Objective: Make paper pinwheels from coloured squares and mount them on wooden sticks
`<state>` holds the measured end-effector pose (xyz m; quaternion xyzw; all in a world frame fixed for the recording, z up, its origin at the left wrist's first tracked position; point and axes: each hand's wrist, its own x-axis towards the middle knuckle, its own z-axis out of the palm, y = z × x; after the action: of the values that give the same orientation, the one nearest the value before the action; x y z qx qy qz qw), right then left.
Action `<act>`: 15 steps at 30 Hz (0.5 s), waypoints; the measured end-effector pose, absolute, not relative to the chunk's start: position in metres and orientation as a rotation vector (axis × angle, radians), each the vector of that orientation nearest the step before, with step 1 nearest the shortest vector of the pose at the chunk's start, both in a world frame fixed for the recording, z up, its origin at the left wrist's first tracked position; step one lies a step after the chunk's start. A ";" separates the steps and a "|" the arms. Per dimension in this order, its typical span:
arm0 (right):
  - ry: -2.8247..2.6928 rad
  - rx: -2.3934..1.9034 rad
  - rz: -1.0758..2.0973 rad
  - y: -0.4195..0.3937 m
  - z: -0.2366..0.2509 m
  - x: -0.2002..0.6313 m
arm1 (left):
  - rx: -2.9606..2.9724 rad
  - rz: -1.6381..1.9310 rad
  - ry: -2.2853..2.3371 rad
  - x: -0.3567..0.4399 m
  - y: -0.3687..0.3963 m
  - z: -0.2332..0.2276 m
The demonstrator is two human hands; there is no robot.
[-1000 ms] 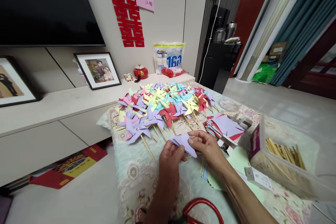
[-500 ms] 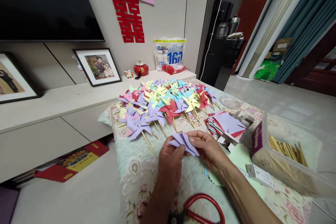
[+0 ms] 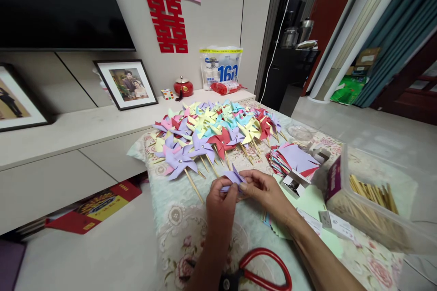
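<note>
Left hand and right hand both pinch a folded lilac paper piece held just above the worktop; finished pinwheels lie beyond; red-handled scissors near the wrists.

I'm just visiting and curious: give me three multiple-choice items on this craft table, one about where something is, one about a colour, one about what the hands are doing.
1. Where is the clear box of wooden sticks?
A. at the right of the table
B. on the floor
C. among the pinwheels

2. What colour are the scissors' handles?
A. blue
B. red
C. green

3. How is the lilac paper held?
A. lying untouched
B. by one hand
C. pinched by both hands

Answers:
A, the clear box of wooden sticks sits at the right.
B, the scissors have red handles.
C, the left hand and right hand both grip the lilac paper.
</note>
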<state>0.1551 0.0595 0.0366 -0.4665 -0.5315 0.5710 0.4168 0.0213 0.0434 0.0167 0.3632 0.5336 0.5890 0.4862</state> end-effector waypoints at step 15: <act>-1.429 -1.330 1.005 0.063 0.038 0.160 | 0.756 1.443 1.106 0.022 0.039 0.025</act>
<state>0.1597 0.0627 0.0382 -0.5392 -0.5794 0.4073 0.4558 0.0219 0.0392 0.0254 0.3197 0.4679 0.6104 0.5534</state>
